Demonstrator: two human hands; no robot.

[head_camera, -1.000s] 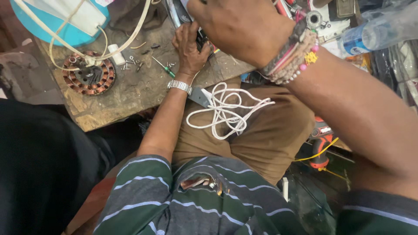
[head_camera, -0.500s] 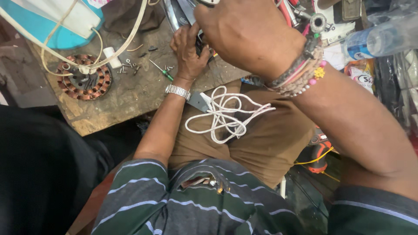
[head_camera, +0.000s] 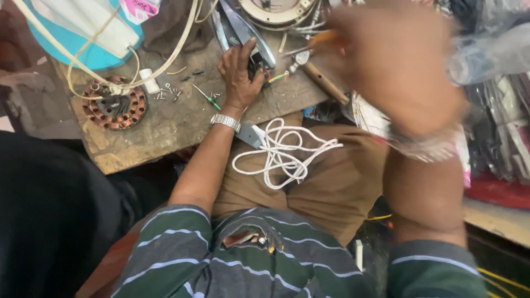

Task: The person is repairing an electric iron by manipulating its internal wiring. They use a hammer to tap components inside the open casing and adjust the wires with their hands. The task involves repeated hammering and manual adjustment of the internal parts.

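Raised and blurred since earlier, the right hand (head_camera: 397, 66) hides its fingers' state; the left hand (head_camera: 240, 74) is pressed closed on a small, rigid, light wired part (head_camera: 259, 66), best gripped by its body.

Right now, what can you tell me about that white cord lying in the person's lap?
The white cord is a thin, round, flexible cable, plastic-sheathed by the look of it, lying in a loose tangle of several overlapping loops. It rests on the brown trousers covering the person's lap, just below the edge of the wooden workbench. One strand runs up toward a flat grey piece at the bench edge, beside the left forearm. Neither hand holds it; the left hand rests higher up, on the bench.
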